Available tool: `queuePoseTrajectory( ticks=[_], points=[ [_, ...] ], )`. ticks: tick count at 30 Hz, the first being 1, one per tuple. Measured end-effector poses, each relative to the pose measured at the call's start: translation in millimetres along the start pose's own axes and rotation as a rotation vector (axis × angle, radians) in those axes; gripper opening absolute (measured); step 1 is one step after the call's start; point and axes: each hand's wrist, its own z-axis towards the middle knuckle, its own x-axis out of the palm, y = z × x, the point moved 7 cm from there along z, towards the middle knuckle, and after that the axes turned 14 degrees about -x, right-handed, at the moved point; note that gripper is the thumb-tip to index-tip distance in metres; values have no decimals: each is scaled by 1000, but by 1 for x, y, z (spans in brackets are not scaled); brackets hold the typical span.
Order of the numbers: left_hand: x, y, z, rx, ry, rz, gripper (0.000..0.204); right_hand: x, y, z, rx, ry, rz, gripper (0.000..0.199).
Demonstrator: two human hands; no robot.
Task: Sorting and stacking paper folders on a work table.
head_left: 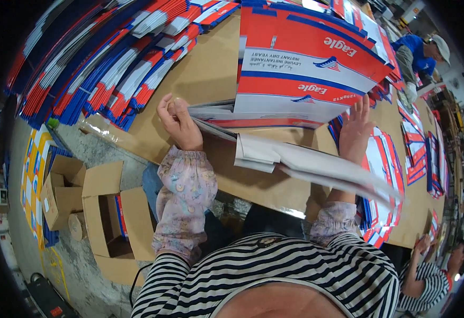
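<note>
A partly unfolded cardboard carton (290, 106), printed red, white and blue, stands over the table before me. Its printed wall rises on the far side, while a pale near panel (317, 159) slants toward me, its right end smeared by motion. My left hand (181, 124) is beside the carton's left end flap, fingers loosely bent and thumb apart; no grip on the flap shows. At the right end, my right hand (356, 130) has its fingers stretched up against the printed wall's edge. The near panel crosses in front of my right wrist.
Thick rows of flat folded cartons (105, 63) fill the far left of the brown table (189, 71). More flat cartons (383, 175) lie to the right. An open brown box (102, 217) stands at lower left. Two people (422, 53) work on the right side.
</note>
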Motion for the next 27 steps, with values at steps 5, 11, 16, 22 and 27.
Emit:
queuePoseTrajectory(
  ticks=[5,11,16,22,27],
  points=[
    [9,5,6,16,-15,43,34,-56,-11,-46,234,-259,3,91],
    [17,6,10,-66,-61,86,48,-46,-1,-40,121,97,-443,82],
    [10,21,10,-135,-29,96,58,-26,-12,-16,109,69,-260,62],
    [-7,7,22,-243,48,-132,63,2,20,-21,-26,79,-149,52],
    [15,39,20,-356,347,-14,68,-1,-5,-31,44,244,-234,59]
  ],
)
